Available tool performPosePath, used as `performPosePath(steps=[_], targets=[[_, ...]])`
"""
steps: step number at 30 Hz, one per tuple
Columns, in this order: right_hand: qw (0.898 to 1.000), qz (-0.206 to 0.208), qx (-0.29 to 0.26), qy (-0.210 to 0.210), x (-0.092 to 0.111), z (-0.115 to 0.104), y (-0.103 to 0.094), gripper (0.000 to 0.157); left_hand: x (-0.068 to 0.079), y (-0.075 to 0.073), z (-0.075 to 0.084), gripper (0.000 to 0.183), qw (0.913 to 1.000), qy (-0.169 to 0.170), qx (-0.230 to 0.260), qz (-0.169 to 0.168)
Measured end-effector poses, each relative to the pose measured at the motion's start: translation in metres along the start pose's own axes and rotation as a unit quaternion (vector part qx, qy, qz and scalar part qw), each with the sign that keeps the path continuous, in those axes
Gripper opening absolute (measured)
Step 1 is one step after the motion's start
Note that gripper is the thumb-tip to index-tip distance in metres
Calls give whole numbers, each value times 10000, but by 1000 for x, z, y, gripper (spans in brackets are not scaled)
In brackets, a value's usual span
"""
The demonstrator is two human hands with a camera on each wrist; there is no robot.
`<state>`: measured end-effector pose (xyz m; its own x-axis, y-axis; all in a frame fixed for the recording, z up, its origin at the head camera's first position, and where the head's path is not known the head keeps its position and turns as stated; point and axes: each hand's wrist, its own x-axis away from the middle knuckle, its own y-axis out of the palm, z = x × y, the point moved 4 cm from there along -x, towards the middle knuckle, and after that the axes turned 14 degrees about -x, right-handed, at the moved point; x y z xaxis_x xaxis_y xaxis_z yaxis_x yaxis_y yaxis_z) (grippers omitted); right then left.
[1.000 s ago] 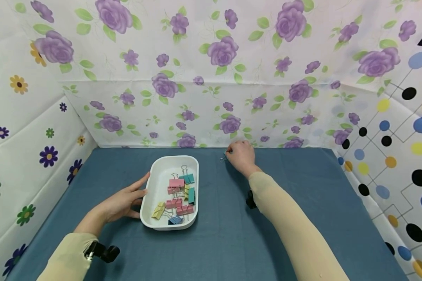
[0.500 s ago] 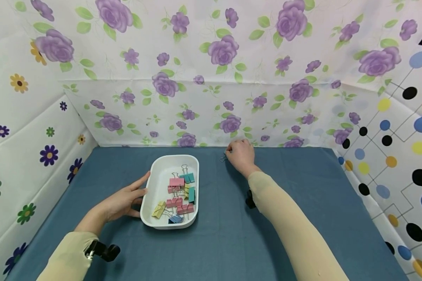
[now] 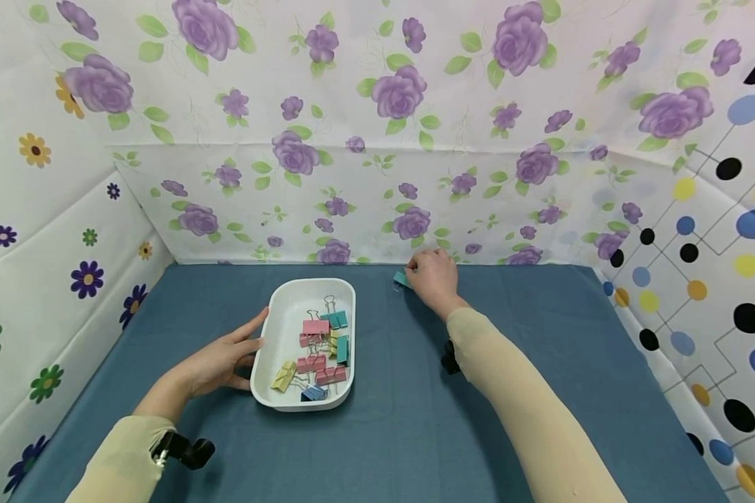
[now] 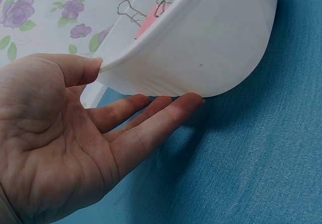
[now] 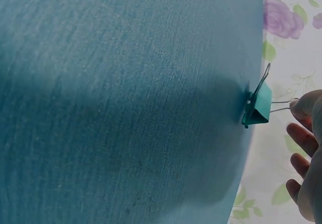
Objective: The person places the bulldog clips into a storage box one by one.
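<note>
My right hand (image 3: pixel 433 281) pinches a wire handle of a teal binder clip (image 5: pixel 259 103) at the table's back edge. The clip's body is off the fingertips, seemingly on or just above the cloth, and its other handle points away. In the head view, the hand covers part of that clip. My left hand (image 3: pixel 217 360) touches the left side of a white tray (image 3: pixel 281 300). In the left wrist view, its thumb is at the rim and fairly straight fingers lie along the lower edge. Pink, yellow, teal and blue binder clips (image 3: pixel 331 376) lie in the tray.
Blue cloth (image 3: pixel 403 433) covers the table. A purple-flowered sheet (image 3: pixel 377 175) rises at the back edge, close to my right hand. Patterned sheets also stand on the left (image 3: pixel 82 307) and the right (image 3: pixel 698 293).
The binder clip at my right hand has turned: earlier mostly its wire handle showed, now its teal body sticks out left of the fingers. My left hand and the tray stay in place.
</note>
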<state>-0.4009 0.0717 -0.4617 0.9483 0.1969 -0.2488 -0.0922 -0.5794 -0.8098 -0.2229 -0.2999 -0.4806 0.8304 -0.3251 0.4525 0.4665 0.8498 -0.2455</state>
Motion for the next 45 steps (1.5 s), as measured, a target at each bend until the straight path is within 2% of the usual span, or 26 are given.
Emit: performPosePath(steps=[5,12,30,45], targets=[[10000,49,-1,-27,0,2,-1,12,-1,0,-2,66,10000,-71,20,50],[9997,191,-43,-171,0,1,-5,12,0,1,1,65,10000,17,9,-20],[9961,442,-256,-722,6,-10,-33,12,0,0,1,65,9999,66,43,-65],[9914,597,-98,-1156,13,-16,-50,10,-1,0,0,66,10000,57,-10,-32]])
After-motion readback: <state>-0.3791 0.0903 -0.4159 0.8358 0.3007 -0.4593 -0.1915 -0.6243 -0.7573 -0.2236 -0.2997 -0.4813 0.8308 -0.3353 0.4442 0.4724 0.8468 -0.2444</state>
